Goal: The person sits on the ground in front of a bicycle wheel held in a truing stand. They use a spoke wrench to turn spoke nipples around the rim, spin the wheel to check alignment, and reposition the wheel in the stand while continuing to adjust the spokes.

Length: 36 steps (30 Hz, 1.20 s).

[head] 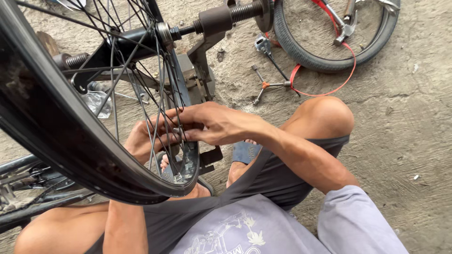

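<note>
Spokes (157, 113) between both hands' fingers (181, 127)

Probably a roadside bicycle repair spot: rough concrete floor (400, 117), truing stand (202, 51), spare tyre (301, 51), scattered wrenches (270, 84).

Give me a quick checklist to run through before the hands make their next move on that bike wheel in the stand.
1. Wheel seated in the truing stand, axle between the stand's arms: ok.
2. Right hand on the spokes near the rim: ok, fingers reach in among them.
3. Left hand steadying from behind the spokes: ok, though partly hidden.
4. Tool gripped in either hand: cannot tell, fingers and spokes cover it.
5. Feet clear of the rim: not ok, a sandalled foot sits right under the wheel.
6. Three-way wrench lying on the concrete beside the spare tyre: ok.
</note>
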### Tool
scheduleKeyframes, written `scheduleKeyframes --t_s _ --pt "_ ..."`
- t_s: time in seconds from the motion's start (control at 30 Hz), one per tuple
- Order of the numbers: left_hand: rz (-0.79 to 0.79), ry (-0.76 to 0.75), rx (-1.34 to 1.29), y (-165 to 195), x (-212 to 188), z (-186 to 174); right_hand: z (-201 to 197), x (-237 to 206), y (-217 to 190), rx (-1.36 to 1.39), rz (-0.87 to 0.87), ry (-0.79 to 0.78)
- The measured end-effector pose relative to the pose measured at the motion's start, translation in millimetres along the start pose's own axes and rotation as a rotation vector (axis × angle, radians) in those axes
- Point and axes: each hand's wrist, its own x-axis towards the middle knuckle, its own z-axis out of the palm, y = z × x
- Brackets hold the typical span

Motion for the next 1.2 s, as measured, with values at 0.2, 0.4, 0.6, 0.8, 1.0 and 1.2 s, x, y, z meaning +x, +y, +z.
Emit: scheduleKeyframes --t_s 0.2,0.4,0.6,0.8,1.0,1.2 --pt "0.118 -0.032 -0.101 6 1 0 2 -2 -1 -0.427 0.274 0.027" --pt "0.008 -0.038 -0.074 11 -8 0 4 -8 2 -0.252 -0.005 0.12" --pt "0.012 -0.103 -0.194 7 -10 -4 18 4 8 -0.355 0.242 0.13" --pt "0.135 -0.007 -0.331 -16 12 3 6 -4 6 -0.355 0.122 0.045" --pt "0.109 -0.018 -0.066 -16 -8 -11 8 -6 6 -0.344 0.089 0.13" --pt "0.068 -0.229 -0.078 5 -8 -6 14 -5 12 -0.19 0.11 0.175"
